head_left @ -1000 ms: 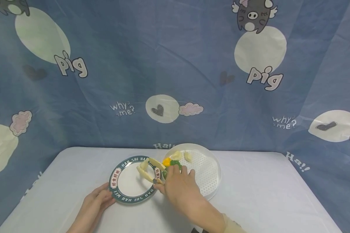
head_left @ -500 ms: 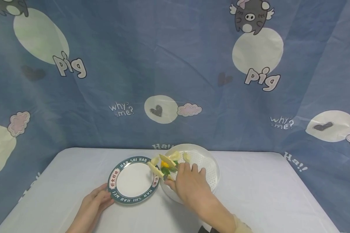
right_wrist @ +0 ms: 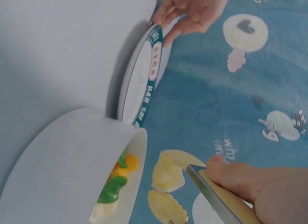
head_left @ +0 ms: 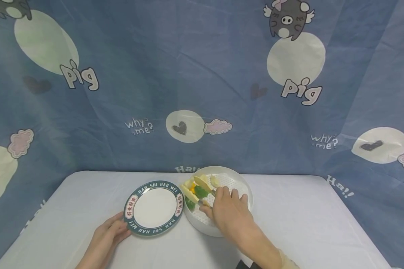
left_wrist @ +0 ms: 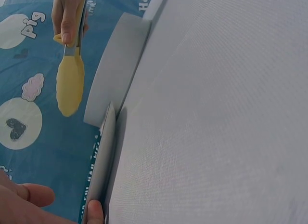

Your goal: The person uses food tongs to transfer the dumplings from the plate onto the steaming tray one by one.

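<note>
My left hand [head_left: 107,233] holds the left rim of a white plate with a green lettered border [head_left: 154,207], fingers on both sides of the edge. My right hand [head_left: 232,213] grips metal tongs [right_wrist: 208,189] with yellow tips, above a round white tray with a perforated bottom [head_left: 239,203]. Between the spread tips in the right wrist view shows a pale yellow dumpling-like piece [right_wrist: 167,176]. Inside the tray lie a green piece [right_wrist: 112,189], an orange-yellow piece [right_wrist: 131,165] and a pale piece [head_left: 215,181] near the far wall.
The plate's right rim stands close against the tray's left wall. Both sit on a white-covered table [head_left: 306,216], the tray near its back edge. Behind hangs a blue printed cloth [head_left: 202,74].
My right hand has carried the tongs and the pale piece rightward from over the plate to over the tray. My left hand stays at the plate's rim.
</note>
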`<act>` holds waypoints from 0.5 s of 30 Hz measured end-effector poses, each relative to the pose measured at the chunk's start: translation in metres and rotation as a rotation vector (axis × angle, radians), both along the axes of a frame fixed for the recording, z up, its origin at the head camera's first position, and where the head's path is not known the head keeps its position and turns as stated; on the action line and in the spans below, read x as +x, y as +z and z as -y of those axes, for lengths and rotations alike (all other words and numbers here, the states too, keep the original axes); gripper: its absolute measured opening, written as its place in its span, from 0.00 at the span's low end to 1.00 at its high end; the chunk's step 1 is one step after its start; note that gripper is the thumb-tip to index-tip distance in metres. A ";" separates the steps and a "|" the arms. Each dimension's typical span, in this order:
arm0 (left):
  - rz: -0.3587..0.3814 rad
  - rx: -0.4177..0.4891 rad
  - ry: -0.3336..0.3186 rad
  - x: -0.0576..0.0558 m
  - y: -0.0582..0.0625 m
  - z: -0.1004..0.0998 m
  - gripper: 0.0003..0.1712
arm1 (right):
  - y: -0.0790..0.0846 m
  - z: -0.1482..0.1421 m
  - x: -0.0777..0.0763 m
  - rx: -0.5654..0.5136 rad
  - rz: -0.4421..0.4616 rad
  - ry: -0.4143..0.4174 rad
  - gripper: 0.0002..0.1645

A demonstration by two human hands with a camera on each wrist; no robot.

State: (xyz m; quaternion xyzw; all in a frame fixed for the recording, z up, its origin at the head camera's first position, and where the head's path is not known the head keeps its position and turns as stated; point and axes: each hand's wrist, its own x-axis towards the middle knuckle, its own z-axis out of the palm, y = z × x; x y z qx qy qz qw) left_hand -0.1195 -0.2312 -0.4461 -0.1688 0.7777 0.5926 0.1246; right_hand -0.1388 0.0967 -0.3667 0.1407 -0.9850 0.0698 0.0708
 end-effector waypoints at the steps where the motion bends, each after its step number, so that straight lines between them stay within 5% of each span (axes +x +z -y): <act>1: 0.001 0.001 0.002 0.000 0.000 0.000 0.43 | -0.001 -0.001 0.000 -0.007 0.001 -0.003 0.34; 15: -0.001 0.003 -0.015 -0.001 -0.002 0.002 0.43 | -0.007 -0.024 -0.001 0.006 0.026 -0.048 0.34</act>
